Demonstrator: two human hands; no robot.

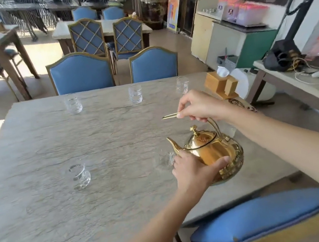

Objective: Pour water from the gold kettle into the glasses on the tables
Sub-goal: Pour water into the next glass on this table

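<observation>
The gold kettle (212, 150) is at the right side of the stone-topped table (64, 210), its spout pointing left. My right hand (200, 106) grips its arched handle from above. My left hand (194, 171) cups the kettle's front side. A clear glass (167, 159) stands just left of the spout, partly hidden behind my left hand. Another glass (80, 176) sits at the near left. Three glasses line the far edge: left (73, 103), middle (135, 94) and right (182, 85).
A wooden tissue box (221, 84) stands at the table's far right corner. Blue chairs (81, 72) face me across the table, and one chair seat (261, 217) is at my near right. A side table (307, 91) with cables is to the right.
</observation>
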